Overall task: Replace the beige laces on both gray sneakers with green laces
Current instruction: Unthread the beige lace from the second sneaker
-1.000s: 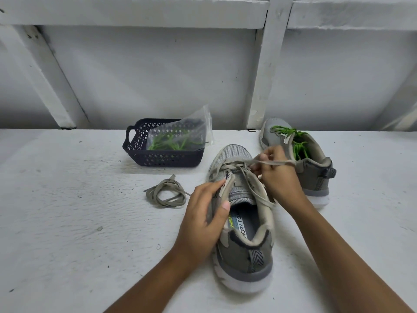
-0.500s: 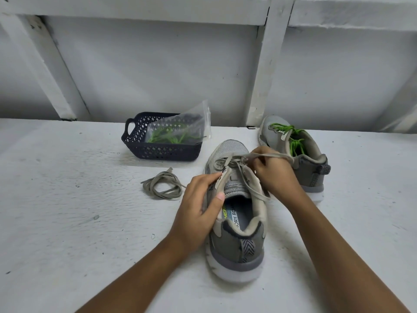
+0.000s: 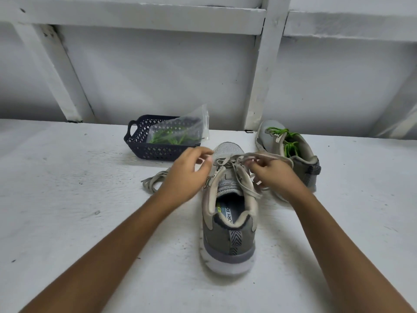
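A gray sneaker (image 3: 229, 233) lies in the middle of the white surface, heel toward me, with a beige lace (image 3: 232, 158) still threaded near its toe. My right hand (image 3: 273, 173) pinches a loop of that lace on the shoe's right side. My left hand (image 3: 187, 175) hovers at the shoe's left side with fingers curled at the lace; it is blurred. Behind on the right stands the second gray sneaker (image 3: 302, 161), threaded with a green lace (image 3: 286, 137). A removed beige lace (image 3: 153, 180) lies coiled left of my left hand.
A dark plastic basket (image 3: 144, 145) sits at the back left with a clear bag of green laces (image 3: 178, 135) in it. A white wall with beams rises directly behind the surface.
My left hand has left the shoe's tongue and moved up to the laces by the toe. My right hand stays on the lace loop. The view has tilted upward slightly.
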### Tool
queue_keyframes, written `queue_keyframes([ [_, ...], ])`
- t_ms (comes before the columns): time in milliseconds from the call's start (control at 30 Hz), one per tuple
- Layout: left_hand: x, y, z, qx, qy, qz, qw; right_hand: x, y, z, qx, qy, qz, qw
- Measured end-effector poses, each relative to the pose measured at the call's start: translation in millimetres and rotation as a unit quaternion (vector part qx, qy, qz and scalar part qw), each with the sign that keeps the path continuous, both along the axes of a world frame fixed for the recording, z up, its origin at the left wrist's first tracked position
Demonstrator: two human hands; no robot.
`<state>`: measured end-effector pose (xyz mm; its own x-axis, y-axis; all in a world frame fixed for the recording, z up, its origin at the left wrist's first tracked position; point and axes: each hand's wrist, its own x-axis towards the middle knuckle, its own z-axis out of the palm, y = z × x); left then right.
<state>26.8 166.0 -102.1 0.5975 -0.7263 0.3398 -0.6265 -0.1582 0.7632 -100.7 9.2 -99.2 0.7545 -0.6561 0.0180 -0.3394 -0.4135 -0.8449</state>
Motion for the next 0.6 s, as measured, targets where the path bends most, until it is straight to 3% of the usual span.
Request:
queue_keyframes([
  [100, 14, -23, 16, 0.109, -0.085, -0.043, 0.989, 8, 0, -8, -0.093, 0.014, 0.015, 0.995],
  [200, 20, -40, 19, 0.219, -0.101, -0.081, 0.967, 11, -4, -17, -0.164, 0.031, -0.028, 0.986],
  [233, 19, -43, 19, 0.232, -0.092, -0.08, 0.965, 11, -5, -17, -0.144, 0.015, -0.042, 0.988],
  [367, 20, -41, 17, 0.202, -0.036, -0.037, 0.978, 9, -3, -9, 0.086, -0.096, -0.099, 0.987],
  [500, 24, -36, 11, 0.214, -0.055, -0.06, 0.973, 6, 0, 0, 0.128, -0.095, -0.089, 0.983],
  [600, 21, -35, 7, 0.192, -0.068, -0.051, 0.978, -4, 1, 9, 0.119, -0.029, -0.031, 0.992],
])
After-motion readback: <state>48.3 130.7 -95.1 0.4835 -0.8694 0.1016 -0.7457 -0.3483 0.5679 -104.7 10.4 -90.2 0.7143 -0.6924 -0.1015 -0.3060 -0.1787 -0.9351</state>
